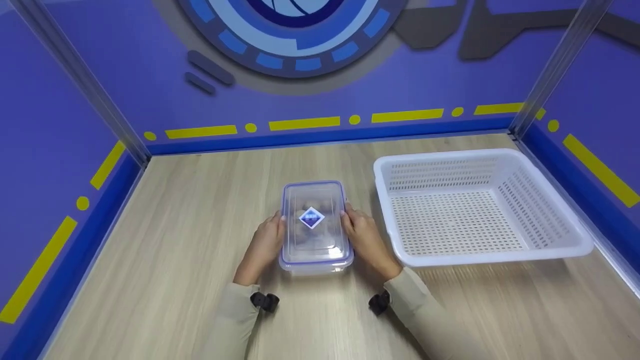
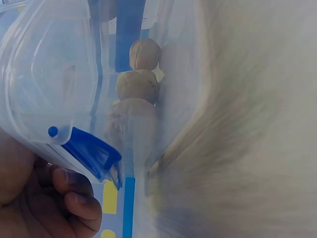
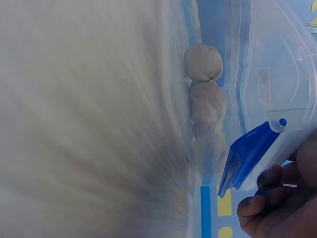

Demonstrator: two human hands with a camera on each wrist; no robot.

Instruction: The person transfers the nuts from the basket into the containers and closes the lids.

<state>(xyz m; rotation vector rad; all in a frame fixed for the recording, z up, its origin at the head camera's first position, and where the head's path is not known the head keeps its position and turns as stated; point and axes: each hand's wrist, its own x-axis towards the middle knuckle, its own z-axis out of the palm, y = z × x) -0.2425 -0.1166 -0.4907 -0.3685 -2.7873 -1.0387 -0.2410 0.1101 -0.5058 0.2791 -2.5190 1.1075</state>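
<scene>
A clear plastic food container (image 1: 320, 247) with a blue-rimmed lid and a diamond-shaped label is upright in the middle of the table. Round tan walnuts (image 2: 137, 86) show through its wall in both wrist views. My left hand (image 1: 263, 246) grips the container's left side, thumb at the lid's edge. On the opposite side my right hand (image 1: 367, 240) holds it the same way. A blue side latch (image 2: 94, 151) sticks out from the wall near the left fingers, and another blue latch (image 3: 252, 156) near the right fingers. Whether the base touches the table cannot be told.
A white perforated plastic basket (image 1: 487, 257) stands to the right, close to my right forearm. The wooden table (image 1: 200, 200) is bounded by purple-blue panels (image 1: 320, 105) at the back and both sides, with metal posts (image 1: 560, 70) at the corners.
</scene>
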